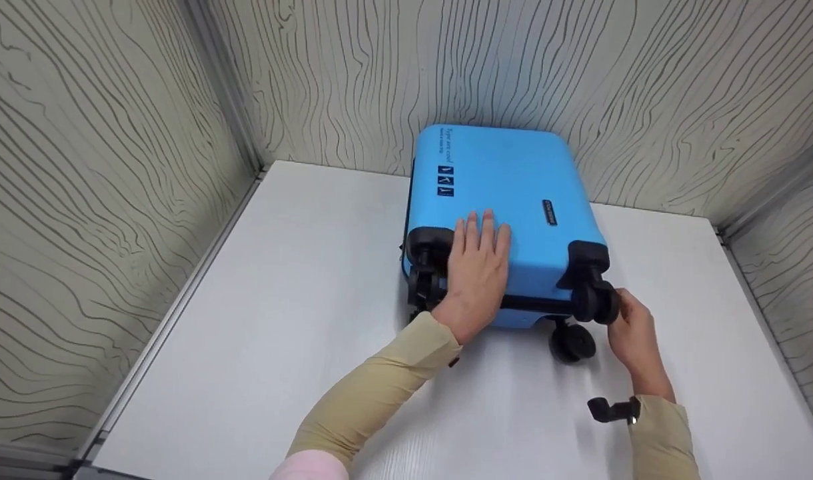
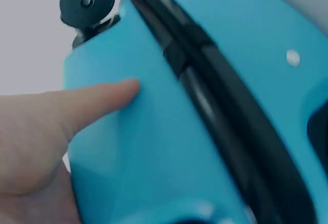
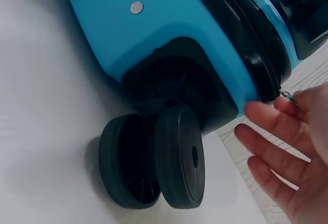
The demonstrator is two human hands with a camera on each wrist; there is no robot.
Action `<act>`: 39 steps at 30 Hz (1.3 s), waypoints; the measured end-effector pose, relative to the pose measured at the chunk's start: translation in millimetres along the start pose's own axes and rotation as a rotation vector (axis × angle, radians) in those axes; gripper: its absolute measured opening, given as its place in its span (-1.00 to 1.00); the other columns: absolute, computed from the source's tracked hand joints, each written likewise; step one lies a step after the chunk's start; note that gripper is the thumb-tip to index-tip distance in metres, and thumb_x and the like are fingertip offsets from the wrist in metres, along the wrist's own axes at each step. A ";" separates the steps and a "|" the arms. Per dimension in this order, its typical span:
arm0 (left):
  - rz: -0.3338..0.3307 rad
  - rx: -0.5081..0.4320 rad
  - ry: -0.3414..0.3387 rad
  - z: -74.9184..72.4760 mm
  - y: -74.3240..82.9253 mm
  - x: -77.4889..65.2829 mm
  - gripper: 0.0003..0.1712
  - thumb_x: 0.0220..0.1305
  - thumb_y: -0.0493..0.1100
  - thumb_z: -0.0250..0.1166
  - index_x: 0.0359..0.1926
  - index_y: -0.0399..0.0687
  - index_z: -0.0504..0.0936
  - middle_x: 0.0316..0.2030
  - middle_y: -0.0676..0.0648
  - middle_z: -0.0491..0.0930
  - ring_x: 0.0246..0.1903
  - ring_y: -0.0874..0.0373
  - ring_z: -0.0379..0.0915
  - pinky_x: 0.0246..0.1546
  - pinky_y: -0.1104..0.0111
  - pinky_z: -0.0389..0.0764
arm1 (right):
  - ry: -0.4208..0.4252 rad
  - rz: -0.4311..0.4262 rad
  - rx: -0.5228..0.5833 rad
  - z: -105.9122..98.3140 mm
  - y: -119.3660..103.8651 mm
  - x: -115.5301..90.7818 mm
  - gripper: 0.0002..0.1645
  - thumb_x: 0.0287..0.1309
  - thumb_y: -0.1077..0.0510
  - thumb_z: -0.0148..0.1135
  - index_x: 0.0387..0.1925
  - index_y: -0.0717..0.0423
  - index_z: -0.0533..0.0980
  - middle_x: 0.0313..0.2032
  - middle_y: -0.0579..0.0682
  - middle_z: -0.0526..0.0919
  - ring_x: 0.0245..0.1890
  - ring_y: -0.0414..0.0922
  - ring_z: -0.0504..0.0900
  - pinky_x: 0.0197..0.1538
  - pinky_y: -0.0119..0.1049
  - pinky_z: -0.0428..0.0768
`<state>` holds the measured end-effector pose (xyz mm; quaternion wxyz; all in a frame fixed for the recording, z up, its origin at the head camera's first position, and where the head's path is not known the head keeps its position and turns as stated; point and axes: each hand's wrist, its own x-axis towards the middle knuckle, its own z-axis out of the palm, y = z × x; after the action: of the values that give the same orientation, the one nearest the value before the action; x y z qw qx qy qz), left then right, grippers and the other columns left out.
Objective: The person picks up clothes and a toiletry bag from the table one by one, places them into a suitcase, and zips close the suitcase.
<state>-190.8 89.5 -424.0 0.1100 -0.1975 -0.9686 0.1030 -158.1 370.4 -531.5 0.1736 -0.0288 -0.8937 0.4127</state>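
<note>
A light-blue hard-shell suitcase [image 1: 506,177] lies flat on a white table, its wheeled end towards me. My left hand [image 1: 476,280] rests on its upper shell near that end, fingers straight and pointing away. In the left wrist view the thumb [image 2: 110,95] lies along the blue end face, beside the black zipper band [image 2: 205,96]. At the right corner, my right hand [image 1: 633,330] pinches a small zipper pull [image 3: 287,96] between thumb and index finger. The other fingers of that hand are spread. A black double wheel [image 3: 179,157] stands close to it.
The white tabletop [image 1: 260,300] extends to both sides of the suitcase. Wood-grain patterned panels [image 1: 353,80] rise behind and at the sides. Black wheels [image 1: 573,342] jut from the suitcase's near corners. A dark wrist-camera mount [image 1: 610,410] sticks out from the right sleeve.
</note>
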 end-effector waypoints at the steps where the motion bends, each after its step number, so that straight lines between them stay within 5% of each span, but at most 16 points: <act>1: 0.004 -0.003 -0.001 0.6 3.5 0.6 -0.09 0.44 0.13 0.22 0.61 -0.05 0.02 0.58 -0.19 -0.06 0.53 -0.18 -0.14 0.48 0.03 -0.10 | -0.010 -0.014 -0.010 -0.7 0.0 -0.9 -0.83 0.45 0.36 0.02 -0.22 0.29 0.55 -0.39 0.01 0.59 -0.41 -0.19 0.41 -0.31 -0.41 0.33; 7: -0.011 -0.020 0.061 5.9 17.5 5.3 0.17 0.22 0.51 0.24 0.65 0.28 -0.10 0.59 -0.11 -0.05 0.51 -0.26 -0.13 0.46 -0.07 -0.04 | -0.047 -0.091 -0.114 -0.6 -1.2 -4.8 -0.78 0.30 0.51 0.03 -0.14 0.32 0.56 -0.22 0.27 0.69 -0.29 -0.01 0.51 -0.19 -0.30 0.40; 10: -0.023 -0.026 0.085 7.3 20.0 5.8 0.16 0.18 0.55 0.22 0.64 0.39 -0.09 0.58 -0.11 -0.02 0.49 -0.35 -0.10 0.44 -0.10 -0.01 | -0.047 -0.119 -0.151 0.5 -0.2 -6.7 -0.75 0.30 0.52 0.01 -0.10 0.34 0.55 -0.22 0.30 0.69 -0.31 0.08 0.53 -0.22 -0.17 0.44; 19: -0.031 -0.062 0.099 5.6 20.6 6.5 0.11 0.17 0.55 0.21 0.63 0.43 -0.02 0.56 -0.10 0.06 0.44 -0.43 0.00 0.41 -0.11 0.06 | -0.057 -0.065 -0.129 1.8 -4.5 -23.2 -0.74 0.51 0.31 -0.03 -0.29 0.23 0.55 -0.40 0.08 0.73 -0.41 -0.14 0.60 -0.32 -0.48 0.45; 27: -0.037 -0.106 0.121 7.0 17.4 7.9 0.08 0.15 0.55 0.21 0.61 0.45 0.04 0.55 -0.07 0.10 0.44 -0.41 0.03 0.42 -0.09 0.06 | -0.031 -0.049 -0.134 15.0 -16.5 -40.9 -0.67 0.53 0.24 -0.02 -0.38 0.16 0.58 -0.44 -0.01 0.69 -0.40 -0.17 0.54 -0.32 -0.42 0.40; 39: -0.052 -0.068 0.140 7.5 17.8 6.6 0.12 0.10 0.58 0.22 0.61 0.45 0.05 0.54 -0.04 0.13 0.44 -0.38 0.05 0.42 -0.06 0.09 | -0.063 -0.162 -0.050 52.9 -42.5 -56.2 -0.73 0.56 0.17 0.03 -0.33 0.06 0.56 -0.49 -0.16 0.62 -0.50 -0.20 0.50 -0.35 -0.37 0.42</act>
<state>-192.2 107.0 -434.3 0.1731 -0.1827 -0.9664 0.0531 -119.2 293.0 -547.5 0.1774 0.0523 -0.9082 0.3755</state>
